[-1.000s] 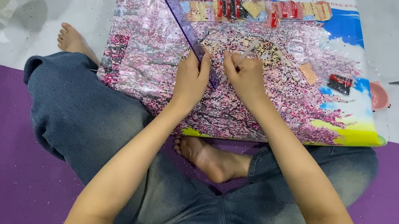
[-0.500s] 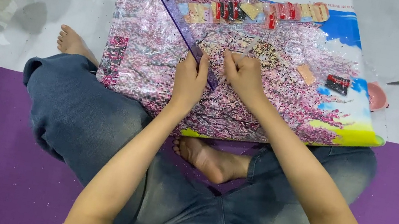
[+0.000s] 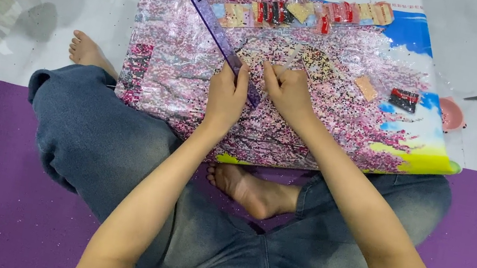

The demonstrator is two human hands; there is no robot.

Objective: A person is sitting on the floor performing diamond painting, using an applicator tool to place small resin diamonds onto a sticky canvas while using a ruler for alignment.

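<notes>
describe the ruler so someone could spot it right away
On the big pink mosaic canvas across the person's lap, a long translucent purple plastic ruler runs diagonally from the top edge to the left hand. It is the only long straight strip there.

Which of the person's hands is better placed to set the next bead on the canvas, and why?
Probably the right hand: it grips the pen tool with its tip on the canvas. The left hand presses down the purple ruler.
</notes>
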